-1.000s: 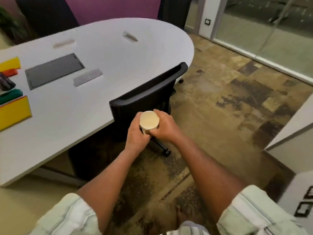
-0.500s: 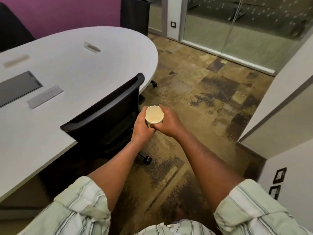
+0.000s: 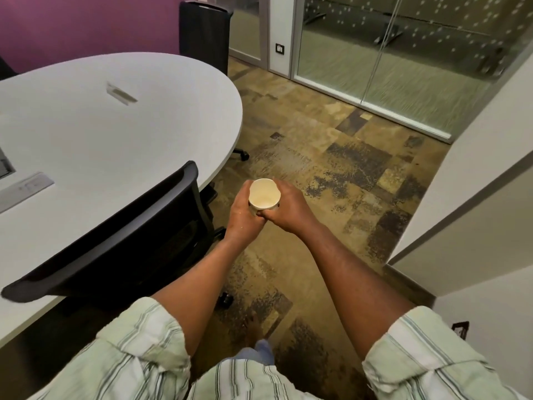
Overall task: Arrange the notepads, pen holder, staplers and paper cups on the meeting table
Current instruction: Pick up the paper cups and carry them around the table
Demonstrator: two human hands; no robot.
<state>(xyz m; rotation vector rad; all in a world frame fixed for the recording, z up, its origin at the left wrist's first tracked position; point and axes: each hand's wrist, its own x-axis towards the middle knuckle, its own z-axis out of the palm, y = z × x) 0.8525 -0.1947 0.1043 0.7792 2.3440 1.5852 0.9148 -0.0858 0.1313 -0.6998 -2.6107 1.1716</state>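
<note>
I have the paper cup (image 3: 264,194) clamped between both hands, held upright with its open mouth toward the camera. The left hand (image 3: 243,215) wraps the cup's left side and the right hand (image 3: 288,207) wraps the right, and the fingers of both meet under its near wall, so each grip is closed on the cup. I can see nothing inside it but pale paper.

The cup hangs in the air over the carpet (image 3: 331,157), off the counter (image 3: 115,134) and just to the right of its rounded end. Between my hands and the counter edge stands a black chair (image 3: 121,243), its curved back running along the near edge and its top corner close beside my left hand. A caster (image 3: 244,155) shows under the counter's curve.

To the right the carpet lies open as far as a pale wall (image 3: 476,174) that cuts in at an angle, and ahead it runs to a glass partition (image 3: 403,59). Another dark chair (image 3: 206,33) stands at the counter's far end against the purple wall (image 3: 86,24). The counter near its rounded end is bare except for a small flush slot (image 3: 119,93).
</note>
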